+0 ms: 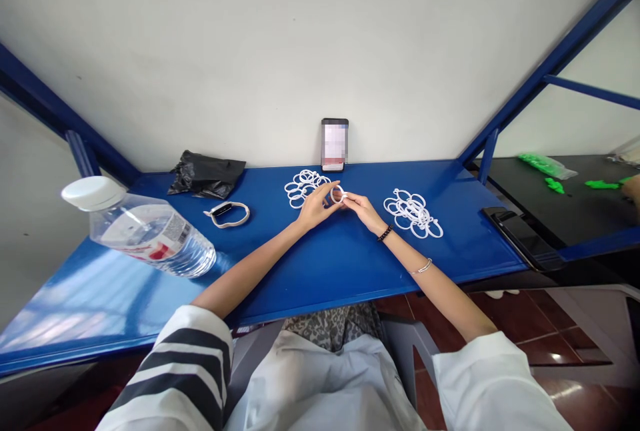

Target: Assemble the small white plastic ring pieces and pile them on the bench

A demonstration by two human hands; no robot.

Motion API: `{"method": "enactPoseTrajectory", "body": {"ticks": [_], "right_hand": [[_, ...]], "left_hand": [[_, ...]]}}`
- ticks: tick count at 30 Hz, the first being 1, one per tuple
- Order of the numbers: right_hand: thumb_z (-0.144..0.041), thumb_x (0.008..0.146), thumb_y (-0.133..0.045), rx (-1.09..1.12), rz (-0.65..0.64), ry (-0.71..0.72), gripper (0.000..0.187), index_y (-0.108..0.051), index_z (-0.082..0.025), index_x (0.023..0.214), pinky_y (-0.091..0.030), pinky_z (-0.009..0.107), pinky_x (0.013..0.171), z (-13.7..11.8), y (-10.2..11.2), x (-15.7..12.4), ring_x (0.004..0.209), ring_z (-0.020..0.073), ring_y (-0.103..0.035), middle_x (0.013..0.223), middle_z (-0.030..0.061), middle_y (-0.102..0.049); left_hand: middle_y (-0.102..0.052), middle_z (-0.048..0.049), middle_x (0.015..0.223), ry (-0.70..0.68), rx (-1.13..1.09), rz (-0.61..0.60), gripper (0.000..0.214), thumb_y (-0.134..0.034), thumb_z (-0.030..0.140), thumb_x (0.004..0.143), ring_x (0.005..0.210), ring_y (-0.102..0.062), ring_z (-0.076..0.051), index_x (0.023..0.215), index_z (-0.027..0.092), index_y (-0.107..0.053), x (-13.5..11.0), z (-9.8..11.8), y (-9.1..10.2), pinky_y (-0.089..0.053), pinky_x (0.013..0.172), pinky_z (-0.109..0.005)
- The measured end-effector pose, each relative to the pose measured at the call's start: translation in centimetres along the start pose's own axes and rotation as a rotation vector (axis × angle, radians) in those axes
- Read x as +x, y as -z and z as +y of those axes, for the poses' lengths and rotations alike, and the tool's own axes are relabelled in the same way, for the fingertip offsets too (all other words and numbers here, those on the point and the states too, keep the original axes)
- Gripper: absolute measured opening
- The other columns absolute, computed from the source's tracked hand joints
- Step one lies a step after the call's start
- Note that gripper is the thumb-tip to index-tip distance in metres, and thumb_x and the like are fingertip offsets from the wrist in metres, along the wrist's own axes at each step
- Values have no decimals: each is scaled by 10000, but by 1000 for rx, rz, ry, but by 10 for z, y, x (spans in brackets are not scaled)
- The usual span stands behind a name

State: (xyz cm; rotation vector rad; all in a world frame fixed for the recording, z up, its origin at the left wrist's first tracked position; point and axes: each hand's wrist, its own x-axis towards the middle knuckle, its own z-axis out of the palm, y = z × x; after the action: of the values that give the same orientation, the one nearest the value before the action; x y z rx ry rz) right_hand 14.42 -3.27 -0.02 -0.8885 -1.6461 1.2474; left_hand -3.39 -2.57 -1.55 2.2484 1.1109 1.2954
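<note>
Between my hands, above the middle of the blue table, is a white ring, the kind with a small eyelet like a curtain ring. My left hand grips its left side with the fingers curled round. From the right, the fingers of my right hand pinch its lower edge near the small eyelet. A pile of white rings lies just behind my left hand, partly hidden by it. To the right of my right hand rests another pile of white rings, overlapping one another.
A phone leans upright against the wall. On the left are a black plastic bag, a watch with a pale strap and a tall water bottle. A dark phone lies at the right edge; beyond it, green pieces lie on a black table.
</note>
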Motion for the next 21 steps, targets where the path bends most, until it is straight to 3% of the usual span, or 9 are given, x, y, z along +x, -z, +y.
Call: {"method": "enactPoseTrajectory", "body": {"ticks": [4,8,12,21], "right_hand": [[-495,844,-616,-19,-5,24,397,-666,-239,1143,-547,412,907,-1,-2,-1,1053,248,-663,1111,59,-719],[-450,838,-636,-93,70,102,411,-591,-245,1192,-543,371,893,-5,0,-2,1014,217,-668,1068,66,-708],[-422,833,-647,-177,160,180,362,-591,-243,1142,-550,346,833,-8,2,-3,974,208,-666,1076,77,-691],[-381,878,-597,-320,233,261,207,-636,-239,1022,-545,352,803,-12,2,-3,907,209,-671,1003,54,-707]], "left_hand": [[-623,-96,1180,-6,23,19,485,-569,410,894,721,-607,-119,1336,220,-501,1,0,0,-535,624,-247],[-624,-77,1050,-23,55,44,486,-564,459,893,675,-578,-110,1307,209,-512,2,-1,-1,-511,585,-231],[-598,-62,962,-42,67,47,503,-548,502,891,712,-579,-125,1292,200,-514,2,-1,-1,-498,586,-228],[-582,-35,894,-22,90,59,526,-586,518,861,569,-487,-90,1271,193,-538,1,1,-1,-478,604,-247]]}}
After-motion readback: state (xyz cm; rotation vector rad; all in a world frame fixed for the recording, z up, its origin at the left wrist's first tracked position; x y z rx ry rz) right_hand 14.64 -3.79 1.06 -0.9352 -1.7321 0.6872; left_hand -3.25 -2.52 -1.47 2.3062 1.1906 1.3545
